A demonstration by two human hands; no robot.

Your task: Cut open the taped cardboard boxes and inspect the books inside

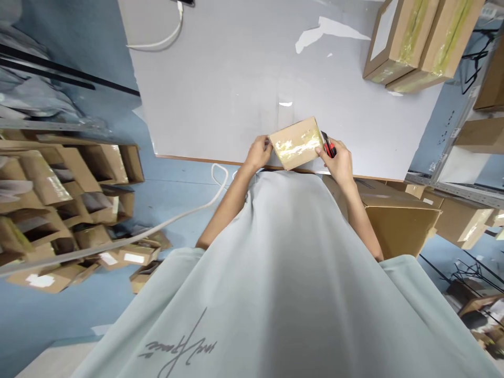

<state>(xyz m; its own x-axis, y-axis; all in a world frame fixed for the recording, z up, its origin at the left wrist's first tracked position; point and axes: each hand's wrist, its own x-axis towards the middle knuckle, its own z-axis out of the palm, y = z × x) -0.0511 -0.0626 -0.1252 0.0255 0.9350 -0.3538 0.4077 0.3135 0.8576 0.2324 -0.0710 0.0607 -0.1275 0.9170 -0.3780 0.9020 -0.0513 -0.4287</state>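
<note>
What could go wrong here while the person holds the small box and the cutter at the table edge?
1. The right hand holds a red cutter against the box; a slip might cut the left hand steadying the other side.
2. The box sits at the table edge, so it could fall off.

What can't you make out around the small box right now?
- Head view: underside of the small box, hidden by the box itself.
- Red and black tool: mostly covered by the right hand; too small to identify.
- Left hand fingers: tips hidden behind the box's edge.
</note>
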